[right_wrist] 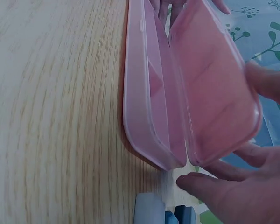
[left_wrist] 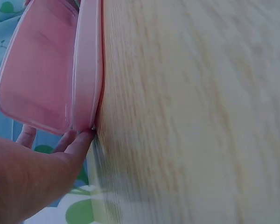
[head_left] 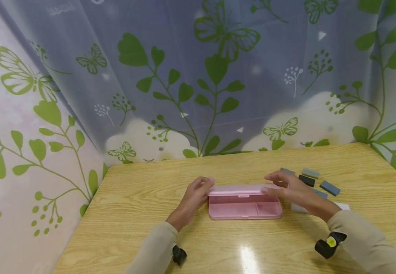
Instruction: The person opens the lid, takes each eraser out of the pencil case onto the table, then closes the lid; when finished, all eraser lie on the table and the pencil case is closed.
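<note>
A pink pencil case (head_left: 245, 210) lies on the table, its lid (head_left: 237, 190) raised partway and hinged along the back. The compartments show bare behind the front wall, with a divider (head_left: 257, 208) toward the right. My left hand (head_left: 195, 196) holds the left end, fingertips at the corner by the hinge and around the lid's edge. At the other end my right hand (head_left: 292, 190) grips the lid, thumb on its front part. In the right wrist view one finger (right_wrist: 266, 84) lies against the lid's outer edge, with the others low near the hinge corner.
Several small grey, blue and black blocks (head_left: 329, 188) lie right of the case, partly behind my right hand. A white piece (head_left: 342, 206) shows under the right forearm. The wooden table (head_left: 143, 198) meets a patterned curtain (head_left: 170, 76) at the back.
</note>
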Available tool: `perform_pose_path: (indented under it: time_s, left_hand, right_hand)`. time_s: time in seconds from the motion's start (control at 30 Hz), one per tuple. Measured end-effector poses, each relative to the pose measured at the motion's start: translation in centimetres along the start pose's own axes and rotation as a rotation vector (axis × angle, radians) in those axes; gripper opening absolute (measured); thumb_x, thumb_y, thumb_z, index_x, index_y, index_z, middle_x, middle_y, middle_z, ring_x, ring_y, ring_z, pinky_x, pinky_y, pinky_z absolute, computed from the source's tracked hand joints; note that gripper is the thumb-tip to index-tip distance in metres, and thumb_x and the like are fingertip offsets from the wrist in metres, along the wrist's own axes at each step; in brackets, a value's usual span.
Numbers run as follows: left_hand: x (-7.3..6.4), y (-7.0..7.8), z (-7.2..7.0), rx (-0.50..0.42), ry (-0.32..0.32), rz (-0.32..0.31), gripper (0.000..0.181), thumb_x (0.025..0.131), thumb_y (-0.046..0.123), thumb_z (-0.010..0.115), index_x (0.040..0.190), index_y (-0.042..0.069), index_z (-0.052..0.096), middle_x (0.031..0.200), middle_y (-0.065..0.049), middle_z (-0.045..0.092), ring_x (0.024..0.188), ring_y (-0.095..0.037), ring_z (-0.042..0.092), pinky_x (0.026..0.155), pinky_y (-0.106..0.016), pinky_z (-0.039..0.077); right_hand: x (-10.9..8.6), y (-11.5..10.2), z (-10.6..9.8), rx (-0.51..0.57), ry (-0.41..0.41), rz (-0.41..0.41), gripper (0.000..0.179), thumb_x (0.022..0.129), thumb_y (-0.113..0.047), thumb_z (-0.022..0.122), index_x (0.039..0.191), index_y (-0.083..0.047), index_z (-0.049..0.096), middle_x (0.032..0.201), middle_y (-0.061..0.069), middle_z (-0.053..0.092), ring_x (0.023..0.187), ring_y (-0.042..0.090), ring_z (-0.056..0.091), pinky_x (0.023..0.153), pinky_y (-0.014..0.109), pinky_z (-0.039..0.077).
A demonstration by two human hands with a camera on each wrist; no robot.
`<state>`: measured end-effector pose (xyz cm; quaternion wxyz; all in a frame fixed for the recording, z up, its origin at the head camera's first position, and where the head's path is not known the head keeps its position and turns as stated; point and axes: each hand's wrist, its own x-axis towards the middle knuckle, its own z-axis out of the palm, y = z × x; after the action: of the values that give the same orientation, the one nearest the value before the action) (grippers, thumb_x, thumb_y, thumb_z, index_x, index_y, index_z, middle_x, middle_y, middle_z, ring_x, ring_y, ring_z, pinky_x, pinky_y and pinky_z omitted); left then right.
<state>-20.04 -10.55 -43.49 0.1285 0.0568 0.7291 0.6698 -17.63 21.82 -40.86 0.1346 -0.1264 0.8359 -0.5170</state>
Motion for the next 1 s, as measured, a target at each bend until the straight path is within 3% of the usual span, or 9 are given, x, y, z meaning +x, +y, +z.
perform_pose_path:
  time_s: [0.1,0.23,0.5,0.73,1.0]
  left_hand:
    - [-0.2,-0.2,-0.2,0.068,-0.045,0.024,0.046,0.097,0.046,0.067,0.124,0.009,0.061,0.132,-0.011,0.058,0.120,-0.023,0.057,0.104,-0.041,0.047]
    - [-0.4,-0.4,-0.5,0.169,-0.113,0.061,0.052,0.093,0.039,0.074,0.133,0.009,0.059,0.137,-0.008,0.057,0.126,-0.026,0.053,0.106,-0.045,0.045]
    - [-0.4,-0.5,-0.7,0.243,-0.225,0.080,0.053,0.089,0.023,0.081,0.135,0.010,0.059,0.132,-0.009,0.059,0.112,-0.023,0.060,0.094,-0.038,0.052]
    - [-0.5,-0.4,-0.3,0.397,-0.214,0.096,0.068,0.084,0.024,0.086,0.143,0.008,0.055,0.140,-0.012,0.054,0.117,-0.022,0.058,0.099,-0.040,0.051]
    - [-0.5,-0.1,0.0,0.605,-0.192,0.159,0.081,0.081,0.030,0.088,0.146,0.001,0.050,0.146,-0.014,0.050,0.124,-0.024,0.053,0.103,-0.040,0.048]
  right_hand:
    - [0.0,0.0,0.0,-0.029,-0.054,0.023,0.075,0.096,-0.039,0.070,0.150,0.003,0.037,0.155,0.029,0.033,0.144,0.055,0.021,0.110,0.067,0.033]
    - [0.2,0.2,0.1,-0.055,-0.107,-0.006,0.081,0.095,-0.034,0.074,0.152,0.006,0.033,0.156,0.031,0.030,0.144,0.056,0.021,0.111,0.067,0.032]
    - [0.2,0.3,0.7,-0.182,-0.120,-0.065,0.092,0.086,-0.033,0.082,0.152,0.009,0.034,0.156,0.034,0.029,0.141,0.053,0.029,0.109,0.066,0.034]
    - [0.1,0.5,1.4,-0.316,-0.088,-0.133,0.090,0.081,-0.028,0.086,0.148,0.010,0.039,0.149,0.035,0.038,0.137,0.053,0.037,0.107,0.066,0.036]
    - [-0.1,0.6,1.8,-0.430,-0.055,-0.199,0.085,0.081,-0.023,0.087,0.144,0.012,0.042,0.144,0.034,0.044,0.133,0.052,0.042,0.106,0.065,0.038]
